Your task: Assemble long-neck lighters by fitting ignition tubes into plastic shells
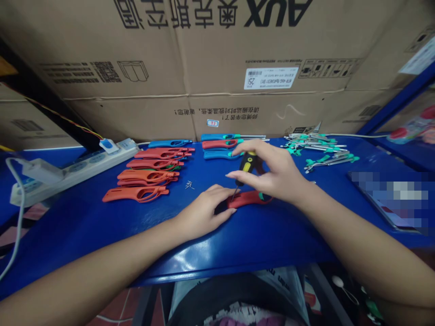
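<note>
My right hand (pixel 275 170) grips a black and yellow screwdriver (pixel 247 165), its shaft pointing down at a red lighter casing (pixel 249 198) that lies on the blue table. With thumb and fingers on the casing's left end, my left hand (pixel 212 208) holds it against the surface. Part of the casing is hidden behind my right hand, though a bit of green shows near its trigger opening. Several small screws (pixel 189 184) lie loose just beyond my left hand. Behind my right hand are blue and red lighters with metal tubes, such as a blue lighter (pixel 217 155).
Several orange and red lighter casings (pixel 136 194) lie stacked at the left. Metal tubes with green parts (pixel 326 147) are heaped at the back right. A white power strip (pixel 84 167) runs along the left, a tablet-like device (pixel 390 203) lies right, and a cardboard wall (pixel 152 81) stands behind.
</note>
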